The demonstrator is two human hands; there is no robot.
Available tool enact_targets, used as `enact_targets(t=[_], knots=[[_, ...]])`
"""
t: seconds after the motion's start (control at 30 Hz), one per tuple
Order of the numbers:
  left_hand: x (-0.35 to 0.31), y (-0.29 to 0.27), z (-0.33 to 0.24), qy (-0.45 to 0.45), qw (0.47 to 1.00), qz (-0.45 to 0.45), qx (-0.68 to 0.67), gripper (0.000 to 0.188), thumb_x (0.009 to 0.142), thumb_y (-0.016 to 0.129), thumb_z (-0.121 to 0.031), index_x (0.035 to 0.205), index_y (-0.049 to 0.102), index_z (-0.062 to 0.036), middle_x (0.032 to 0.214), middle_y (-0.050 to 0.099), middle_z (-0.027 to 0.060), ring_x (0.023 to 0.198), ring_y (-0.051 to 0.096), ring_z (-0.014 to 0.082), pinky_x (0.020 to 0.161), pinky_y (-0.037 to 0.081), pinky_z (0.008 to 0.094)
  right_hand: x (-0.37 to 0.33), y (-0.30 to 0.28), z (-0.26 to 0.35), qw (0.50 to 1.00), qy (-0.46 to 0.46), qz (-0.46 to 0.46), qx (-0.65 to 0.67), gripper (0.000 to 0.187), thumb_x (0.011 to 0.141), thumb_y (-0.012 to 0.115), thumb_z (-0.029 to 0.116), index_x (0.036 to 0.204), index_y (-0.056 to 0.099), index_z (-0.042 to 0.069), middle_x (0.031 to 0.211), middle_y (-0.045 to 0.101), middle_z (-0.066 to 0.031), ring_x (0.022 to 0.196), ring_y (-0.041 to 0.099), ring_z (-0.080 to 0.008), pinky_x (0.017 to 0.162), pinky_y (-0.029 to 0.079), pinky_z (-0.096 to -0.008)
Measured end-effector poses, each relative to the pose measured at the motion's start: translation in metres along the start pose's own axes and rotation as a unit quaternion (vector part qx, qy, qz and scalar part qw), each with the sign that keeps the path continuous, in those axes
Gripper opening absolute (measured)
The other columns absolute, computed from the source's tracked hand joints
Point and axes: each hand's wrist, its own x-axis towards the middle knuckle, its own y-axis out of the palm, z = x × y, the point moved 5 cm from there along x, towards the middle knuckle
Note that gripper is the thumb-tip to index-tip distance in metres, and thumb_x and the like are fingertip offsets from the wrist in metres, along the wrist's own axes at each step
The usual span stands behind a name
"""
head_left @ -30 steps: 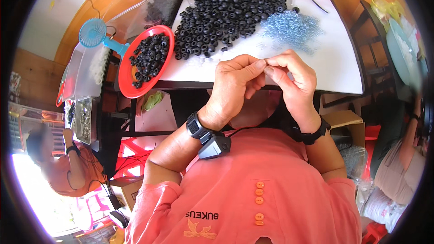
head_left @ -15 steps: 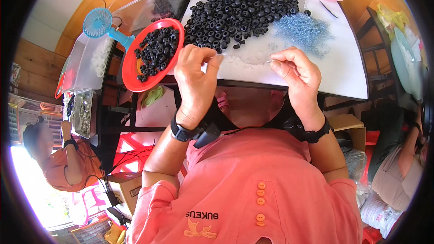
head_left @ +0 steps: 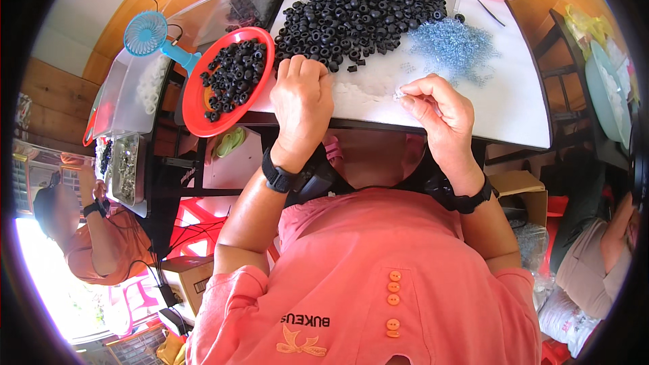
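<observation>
My left hand (head_left: 301, 105) is closed, knuckles up, at the near edge of a big heap of small black ring-shaped parts (head_left: 358, 13). Its fingertips are hidden, so what they hold does not show. Thumb and forefinger of my right hand (head_left: 446, 118) pinch a tiny clear or silvery piece (head_left: 399, 94), too small to name. Between the hands, a whitish patch of fine material (head_left: 362, 94) lies on the white tabletop (head_left: 500, 115). Beyond my right hand spreads a pile of tiny pale-blue clear pieces (head_left: 453, 47).
A red bowl (head_left: 193, 111) holding more black parts overhangs the table's left edge. Behind it stands a blue fan (head_left: 146, 34). A thin black stick (head_left: 491, 13) lies at the far right. One person (head_left: 108, 243) sits at left, another (head_left: 598, 257) at right.
My left hand has moved slightly up and turned knuckles up, its fingers closing at the black heap. My right hand has shifted a little left, still pinching.
</observation>
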Motion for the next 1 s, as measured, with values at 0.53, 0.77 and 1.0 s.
enact_targets(t=[0.53,0.77,1.0], knots=[[-0.003,-0.003,-0.004,-0.050,0.999,0.011,-0.010,0.021,0.072,0.077,-0.009,0.089,0.066,-0.0034,0.081,0.058,0.0081,0.080,0.058,0.0265,0.069,0.047,0.0385,-0.001,0.001,0.001,0.999,-0.012,0.005,-0.033,0.009,0.087,0.071,0.000,0.093,0.064,0.000,0.080,0.065,-0.0032,0.069,0.057,-0.0086,0.064,0.045,-0.0231],[0.003,0.003,-0.010,0.002,0.999,0.034,0.023,0.015,0.075,0.071,-0.007,0.088,0.066,-0.0032,0.085,0.059,0.0102,0.084,0.057,0.0313,0.071,0.049,0.0417,-0.002,0.001,0.002,0.999,-0.011,0.006,-0.032,0.009,0.087,0.071,0.000,0.092,0.064,0.000,0.080,0.064,-0.0028,0.069,0.056,-0.0083,0.063,0.045,-0.0226],[-0.007,-0.006,-0.015,-0.004,0.999,0.024,-0.042,0.015,0.076,0.069,-0.004,0.091,0.065,-0.0017,0.086,0.060,0.0108,0.086,0.057,0.0320,0.072,0.049,0.0424,-0.002,0.001,0.000,1.000,-0.015,0.007,-0.020,0.008,0.088,0.070,0.000,0.091,0.063,-0.001,0.080,0.064,-0.0022,0.068,0.055,-0.0076,0.063,0.045,-0.0221]])
